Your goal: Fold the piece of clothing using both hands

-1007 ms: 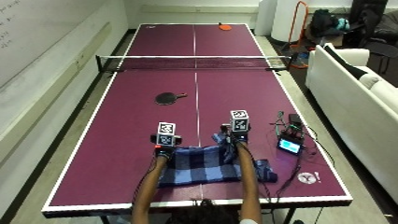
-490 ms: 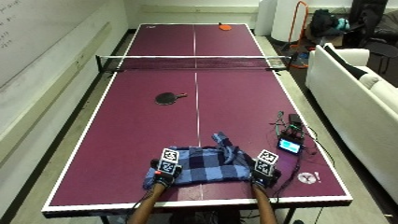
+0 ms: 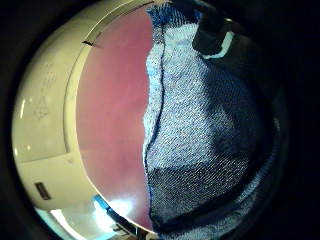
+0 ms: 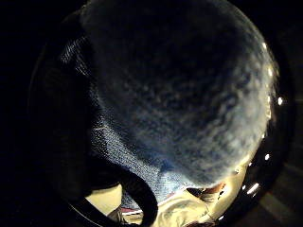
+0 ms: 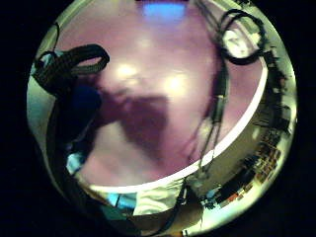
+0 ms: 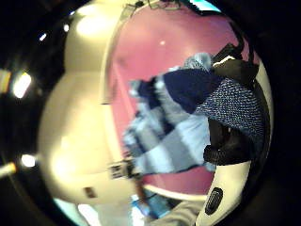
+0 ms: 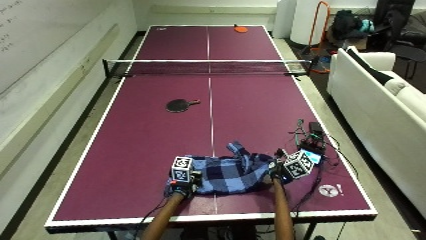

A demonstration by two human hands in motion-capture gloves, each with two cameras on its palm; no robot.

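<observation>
While stretched crosswise on the table (image 7: 133,150), plaid shirt (image 7: 226,172), ends pinched by left hand (image 7: 181,186) and right hand (image 7: 276,172).

Can't see either hand's fingers: cloth (image 7: 226,175) covers them. Left thumb side palm view is smothered by fabric. Small device (image 7: 311,150) at desk (image 7: 133,150) edge too small to identify.

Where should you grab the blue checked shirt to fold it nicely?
Probably best by its two side edges, one hand coming in from each side. The blue checked shirt lies spread sideways across the purple table, so its ends stick out left and right. The left hand and right hand already grip there.
</observation>
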